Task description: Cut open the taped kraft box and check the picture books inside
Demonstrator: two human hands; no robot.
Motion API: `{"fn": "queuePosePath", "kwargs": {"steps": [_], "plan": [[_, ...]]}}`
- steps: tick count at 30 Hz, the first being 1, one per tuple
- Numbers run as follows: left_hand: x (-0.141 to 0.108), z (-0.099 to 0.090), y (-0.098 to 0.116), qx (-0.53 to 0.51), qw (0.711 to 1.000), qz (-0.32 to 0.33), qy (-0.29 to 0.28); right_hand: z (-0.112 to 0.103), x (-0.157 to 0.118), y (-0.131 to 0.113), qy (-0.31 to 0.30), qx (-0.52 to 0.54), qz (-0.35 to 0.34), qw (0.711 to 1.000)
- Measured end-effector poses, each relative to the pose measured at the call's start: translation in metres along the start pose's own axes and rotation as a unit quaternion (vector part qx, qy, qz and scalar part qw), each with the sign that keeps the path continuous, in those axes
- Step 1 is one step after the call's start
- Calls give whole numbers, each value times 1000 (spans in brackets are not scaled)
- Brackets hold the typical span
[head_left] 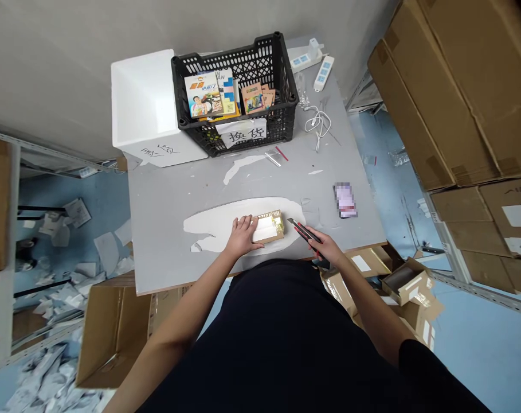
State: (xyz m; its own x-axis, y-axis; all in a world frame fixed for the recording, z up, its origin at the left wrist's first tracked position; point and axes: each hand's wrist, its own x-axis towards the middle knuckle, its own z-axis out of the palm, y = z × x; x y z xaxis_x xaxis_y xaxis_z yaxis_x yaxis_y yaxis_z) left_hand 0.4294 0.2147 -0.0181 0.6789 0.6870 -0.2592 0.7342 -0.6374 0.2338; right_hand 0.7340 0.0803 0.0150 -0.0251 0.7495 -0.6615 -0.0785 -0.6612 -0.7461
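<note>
A small cardboard box (266,228) with a white label and shiny yellowish tape at its right end lies on a white patch of the grey table (157,229). My left hand (242,235) rests on the box's left end, its fingers over the top and the thumb along the near side. In my right hand (324,248) is a red and black utility knife (302,230), gripped by its handle. Its tip points up and left, a little right of the box and apart from it.
Behind stand a black crate (238,135) of books and a white foam box (144,103). At the right lie a phone (345,200), a white cable (318,121) and power strips (324,73). Open cartons (109,338) flank the table's front edge.
</note>
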Motion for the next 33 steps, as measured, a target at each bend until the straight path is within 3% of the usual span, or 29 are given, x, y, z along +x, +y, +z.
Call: {"fn": "queuePosePath", "kwargs": {"steps": [10,21,33], "plan": [[0,-1,0,0,1000,-1,-3,15,29,6,-20,26,-25,999],[0,2,-1,3,1000,1,0,10,19,3,-46,19,-6,999],[1,4,-1,-3,1000,-10,0,12,10,6,-35,-14,7,999]]}}
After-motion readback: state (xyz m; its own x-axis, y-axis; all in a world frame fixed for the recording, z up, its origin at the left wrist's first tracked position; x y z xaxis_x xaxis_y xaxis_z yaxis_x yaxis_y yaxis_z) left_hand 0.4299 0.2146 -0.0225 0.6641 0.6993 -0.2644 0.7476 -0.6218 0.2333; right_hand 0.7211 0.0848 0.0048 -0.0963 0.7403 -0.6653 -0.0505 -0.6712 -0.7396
